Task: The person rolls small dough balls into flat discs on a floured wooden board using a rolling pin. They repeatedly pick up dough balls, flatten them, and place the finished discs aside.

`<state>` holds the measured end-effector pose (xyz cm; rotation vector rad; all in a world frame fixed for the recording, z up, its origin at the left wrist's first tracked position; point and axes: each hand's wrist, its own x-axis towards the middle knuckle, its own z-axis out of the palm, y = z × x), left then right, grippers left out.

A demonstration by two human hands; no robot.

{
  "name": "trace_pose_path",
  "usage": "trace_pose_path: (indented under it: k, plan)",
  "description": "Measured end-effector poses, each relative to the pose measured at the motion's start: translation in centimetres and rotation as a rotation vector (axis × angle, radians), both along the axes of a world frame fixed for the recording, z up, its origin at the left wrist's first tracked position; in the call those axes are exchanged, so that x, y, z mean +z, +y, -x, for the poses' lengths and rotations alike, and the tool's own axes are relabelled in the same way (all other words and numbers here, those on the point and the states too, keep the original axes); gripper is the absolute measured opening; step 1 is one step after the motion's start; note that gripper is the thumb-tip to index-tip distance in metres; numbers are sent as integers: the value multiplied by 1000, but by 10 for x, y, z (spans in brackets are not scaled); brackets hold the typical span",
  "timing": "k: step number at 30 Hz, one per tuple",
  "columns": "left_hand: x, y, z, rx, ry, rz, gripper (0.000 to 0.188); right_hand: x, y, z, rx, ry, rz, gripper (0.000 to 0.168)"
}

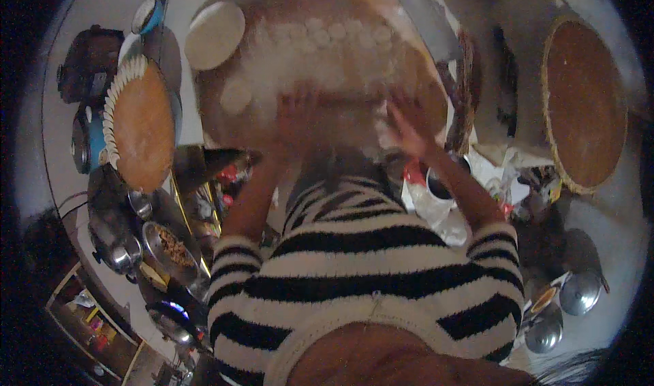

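A wooden board point(327, 125), dusted with flour, lies before me. My left hand point(299, 110) is low over its near half, too blurred to show whether it grips anything. Toward the board's right side, my right hand point(410, 120) has its fingers spread, close to a pale patch point(383, 130) that may be dough or flour. Between the hands runs a blurred dark band point(347, 102); I cannot tell whether it is a rolling pin or a shadow. Small pale dough pieces point(337, 31) line the far part. A flat dough round point(236, 97) lies at left.
At the far left corner sits a pale round plate or lid point(214, 36). Farther left, a round tray point(143, 125) carries shaped dough pieces point(110, 112) along its rim. A metal bowl point(171, 248) holds chopped food. Another round tray point(585, 105) is at right.
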<state>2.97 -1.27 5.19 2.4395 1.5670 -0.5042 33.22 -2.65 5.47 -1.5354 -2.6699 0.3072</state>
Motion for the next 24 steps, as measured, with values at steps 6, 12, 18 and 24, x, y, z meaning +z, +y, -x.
trace_pose_path:
  k: [6,12,18,24]
  plan:
    - [-7,15,11,-102,59,-104,87,-8,-1,2,-8,72,-136,77]
    - [-14,35,5,-48,-118,-395,79,-21,35,21,-260,99,10,76]
    - [-1,-3,14,-1,-52,-118,88,1,-18,14,19,203,-5,74]
    - [-23,24,13,20,-149,-260,96,-45,12,3,-47,199,-22,79]
